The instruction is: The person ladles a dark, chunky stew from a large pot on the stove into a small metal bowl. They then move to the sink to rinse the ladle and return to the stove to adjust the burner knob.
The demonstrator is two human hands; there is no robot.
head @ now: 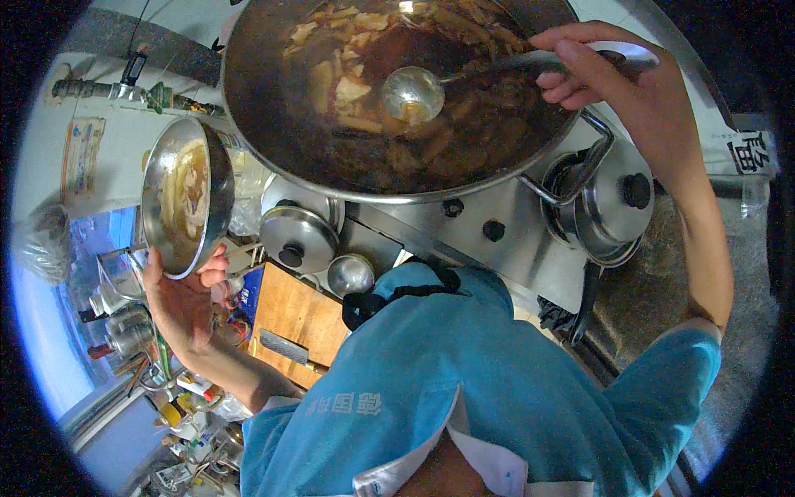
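My right hand (596,74) grips the handle of a metal ladle (413,93). The ladle's bowl rests over the brown broth (372,152) inside a large metal pot (397,197), with a little liquid in it. Pale pieces of food (351,90) float in the broth. On the other side, my left hand (183,286) holds a stainless steel bowl (218,186) by its lower rim, thumb on the rim and fingers behind. Tilted in this view, the bowl contains pale food in brownish liquid (189,192). It is apart from the big pot.
A lidded saucepan (612,199) stands right of the pot, below its loop handle (574,168). A cleaver (282,346) lies on a wooden cutting board (301,310). Near it are a metal lid (298,239) and a small metal bowl (351,274). Stove knobs (494,230) show in front.
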